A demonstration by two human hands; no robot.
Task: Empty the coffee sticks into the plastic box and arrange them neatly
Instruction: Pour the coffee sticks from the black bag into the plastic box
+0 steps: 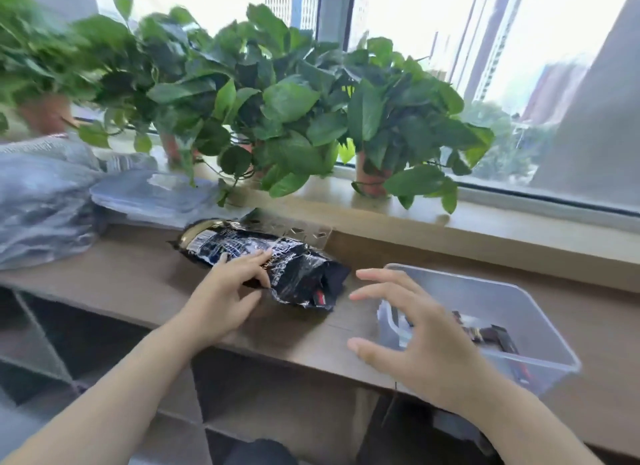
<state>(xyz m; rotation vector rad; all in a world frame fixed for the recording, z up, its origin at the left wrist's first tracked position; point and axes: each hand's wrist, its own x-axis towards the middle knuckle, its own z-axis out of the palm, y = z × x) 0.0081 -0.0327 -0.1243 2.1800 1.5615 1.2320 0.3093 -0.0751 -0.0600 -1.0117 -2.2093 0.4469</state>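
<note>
Where the wooden counter (pixel 138 291) runs below a sill of potted plants (pixel 277 101), the clear plastic box (pixel 502 298) sits at the right and the black coffee bag (pixel 277 260) lies just left of it. The left hand (pixel 225 295) grips the bag's near edge, fingers on top. The right hand (pixel 419 336) hovers spread over the box's left end. A few coffee sticks (pixel 485 335) lie inside the box.

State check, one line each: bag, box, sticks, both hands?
Bag: on its side on the counter, end toward the box looks open.
Box: upright, no lid, few sticks inside.
Sticks: loose in the box, not lined up.
Left hand: grips the bag.
Right hand: open, fingers spread, empty, at the box's near corner.
</note>
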